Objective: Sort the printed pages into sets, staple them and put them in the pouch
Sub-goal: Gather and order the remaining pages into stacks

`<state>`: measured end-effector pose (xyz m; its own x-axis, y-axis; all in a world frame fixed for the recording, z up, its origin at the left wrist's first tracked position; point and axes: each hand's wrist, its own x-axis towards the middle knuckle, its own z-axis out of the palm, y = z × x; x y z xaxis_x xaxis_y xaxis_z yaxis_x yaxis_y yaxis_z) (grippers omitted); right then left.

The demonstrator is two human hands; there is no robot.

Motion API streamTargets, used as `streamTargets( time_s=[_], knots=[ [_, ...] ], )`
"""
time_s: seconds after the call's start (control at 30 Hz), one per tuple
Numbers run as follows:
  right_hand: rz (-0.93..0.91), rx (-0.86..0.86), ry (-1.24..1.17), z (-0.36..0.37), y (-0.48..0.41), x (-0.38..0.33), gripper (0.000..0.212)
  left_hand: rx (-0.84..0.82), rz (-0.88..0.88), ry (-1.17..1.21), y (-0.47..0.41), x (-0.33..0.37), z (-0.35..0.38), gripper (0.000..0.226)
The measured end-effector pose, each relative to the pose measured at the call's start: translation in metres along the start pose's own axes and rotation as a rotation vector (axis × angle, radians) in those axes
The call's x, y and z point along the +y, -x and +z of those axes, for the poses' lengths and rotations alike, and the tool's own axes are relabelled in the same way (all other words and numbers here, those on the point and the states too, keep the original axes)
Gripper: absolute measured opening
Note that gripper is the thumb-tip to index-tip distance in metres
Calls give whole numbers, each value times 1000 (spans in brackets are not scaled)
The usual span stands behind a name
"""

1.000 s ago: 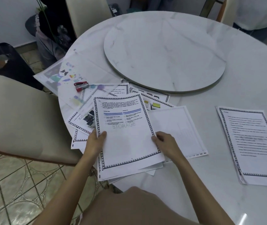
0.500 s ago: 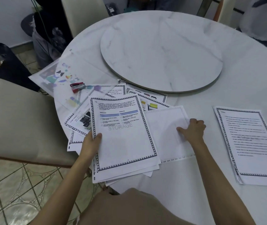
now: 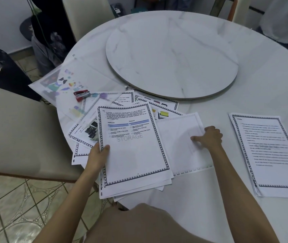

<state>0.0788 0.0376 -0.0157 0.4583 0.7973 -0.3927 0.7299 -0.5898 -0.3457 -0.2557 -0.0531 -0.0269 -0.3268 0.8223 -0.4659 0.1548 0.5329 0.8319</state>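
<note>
A stack of bordered printed pages [image 3: 136, 155], its top sheet marked STORAGE, lies at the table's near-left edge. My left hand [image 3: 97, 155] grips the stack's left edge, thumb on top. To the right lies a face-down sheet [image 3: 178, 148]; my right hand [image 3: 208, 137] sits over its right edge with fingers curled, pinching it. More loose pages [image 3: 157, 109] fan out behind the stack. A separate pile of pages [image 3: 266, 155] lies at the right. A red stapler [image 3: 81, 95] rests on the clear pouch [image 3: 60, 81] at the far left.
A round marble turntable [image 3: 171, 57] fills the middle of the white table [image 3: 244, 88]. A beige chair [image 3: 17, 128] stands close at the left, another at the back. A person in white [image 3: 283, 18] stands at the far right.
My right hand left the stack's right edge and moved right onto the face-down sheet, where it now stays. My left hand kept its hold on the stack.
</note>
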Motion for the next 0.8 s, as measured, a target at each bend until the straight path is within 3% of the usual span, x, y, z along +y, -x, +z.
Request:
streamTargets(
  time_s=[0.23,0.37,0.53,0.8],
  knots=[
    [-52,17,-137,-1,-1,11,56,-3,16,-5,3,2,2,35],
    [-126,-31,-390,-6,7,15,45,-9,15,-3,2,1,2,35],
    [-281,-14,-526,-14,15,14,7,-11,12,4,2,1,0,35],
    [-506,135,-736,-71,31,-20,8,-9,9,45,3,3,2,35]
  ],
)
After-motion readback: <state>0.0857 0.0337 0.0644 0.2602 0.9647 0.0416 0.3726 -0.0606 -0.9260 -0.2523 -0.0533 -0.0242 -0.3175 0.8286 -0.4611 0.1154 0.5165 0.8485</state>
